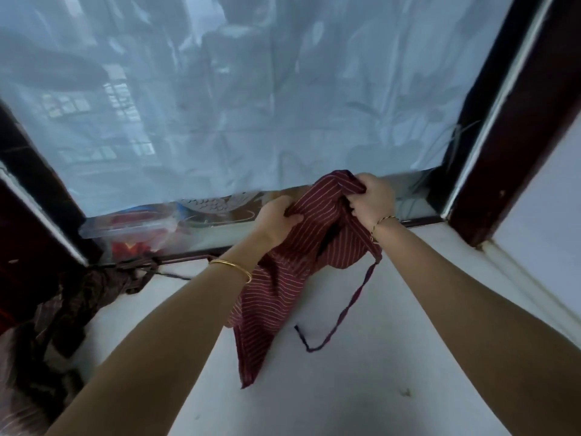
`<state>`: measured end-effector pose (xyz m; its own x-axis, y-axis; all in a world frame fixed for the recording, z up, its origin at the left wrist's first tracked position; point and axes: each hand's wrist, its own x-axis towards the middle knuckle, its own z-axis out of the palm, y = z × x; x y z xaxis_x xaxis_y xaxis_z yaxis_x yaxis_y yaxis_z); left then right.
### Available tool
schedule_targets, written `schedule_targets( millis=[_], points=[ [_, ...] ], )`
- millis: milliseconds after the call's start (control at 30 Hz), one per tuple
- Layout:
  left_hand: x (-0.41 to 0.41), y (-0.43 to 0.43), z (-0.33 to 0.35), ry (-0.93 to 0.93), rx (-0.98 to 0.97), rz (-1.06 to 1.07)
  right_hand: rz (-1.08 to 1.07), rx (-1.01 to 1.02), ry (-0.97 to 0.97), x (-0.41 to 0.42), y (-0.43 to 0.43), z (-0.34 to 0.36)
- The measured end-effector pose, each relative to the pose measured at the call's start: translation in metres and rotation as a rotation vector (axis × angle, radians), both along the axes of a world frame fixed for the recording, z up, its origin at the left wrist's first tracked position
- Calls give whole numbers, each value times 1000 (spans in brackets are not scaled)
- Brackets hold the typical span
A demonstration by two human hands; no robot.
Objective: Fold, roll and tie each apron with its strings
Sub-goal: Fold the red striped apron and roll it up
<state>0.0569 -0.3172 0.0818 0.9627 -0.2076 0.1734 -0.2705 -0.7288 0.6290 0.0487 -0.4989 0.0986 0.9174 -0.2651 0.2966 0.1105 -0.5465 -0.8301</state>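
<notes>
1. Left hand [276,218] fingers curled, gripping bunched top of red striped apron [283,278].
2. Right hand [371,199] fingers curled, pinching the apron's other top corner.
3. Apron held up, lower end hanging over white ledge [361,388].
4. Apron string [352,306] dangles right, end lying on ledge.
5. Dark cloth pile [72,297] at left.

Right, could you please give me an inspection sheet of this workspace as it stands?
Surface: white ledge, a few small specks.
Job's things: red striped apron bunched and lifted, lower end at the ledge; one string hangs down to the ledge.
Clutter: dark cloth pile at left; plastic box by the curtain hem.
Hands: left hand and right hand both grip the apron's top.
Cables: none sure; thin strands by the right frame.
Surroundings: sheer curtain, dark frame.
</notes>
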Motion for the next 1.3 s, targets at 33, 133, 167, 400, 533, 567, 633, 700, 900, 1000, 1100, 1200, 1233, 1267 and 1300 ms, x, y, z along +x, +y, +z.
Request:
schedule_targets(
  millis=[33, 133, 167, 400, 533, 567, 633, 700, 900, 1000, 1100, 1200, 1233, 1267, 1300],
  points=[
    [-1, -12, 5, -30, -35, 12, -54, -67, -2, -5, -14, 1],
    [-4, -36, 23, -120, -86, 95, -118, -213, 58, -16, -46, 0],
    [-2, -44, 29, -140, -111, 111, -115, -253, 87, -19, -57, -1],
    [-5, -84, 68, -205, -170, -34, -245, -618, 357, -41, -110, -5],
    [-12, -82, 81, 108, -35, -242, -293, 25, 410, -48, -131, 5],
    [-12, -78, 80, 156, 145, -267, -283, 254, 391, -49, -132, 7],
    [-12, -72, 73, 128, 494, -276, -315, 546, 295, -52, -133, 7],
    [-9, -65, 60, 52, 600, -213, -374, 464, 193, -52, -134, 0],
    [-7, -50, 40, 91, 161, 88, -512, 14, -6, -60, -134, -11],
    [-17, -51, 59, 113, -51, 40, -591, 8, -130, -58, -134, 5],
    [-27, -48, 81, 572, -343, -104, -648, -2, -355, -57, -139, 39],
    [-38, -43, 89, 805, -383, -136, -653, -118, -497, -49, -140, 81],
    [-41, -41, 88, 820, -390, -135, -643, -164, -496, -43, -137, 93],
    [-45, -41, 87, 827, -381, -134, -623, -222, -465, -34, -134, 99],
    [-48, -40, 81, 835, -362, -120, -569, -281, -398, -23, -131, 98]
  ],
)
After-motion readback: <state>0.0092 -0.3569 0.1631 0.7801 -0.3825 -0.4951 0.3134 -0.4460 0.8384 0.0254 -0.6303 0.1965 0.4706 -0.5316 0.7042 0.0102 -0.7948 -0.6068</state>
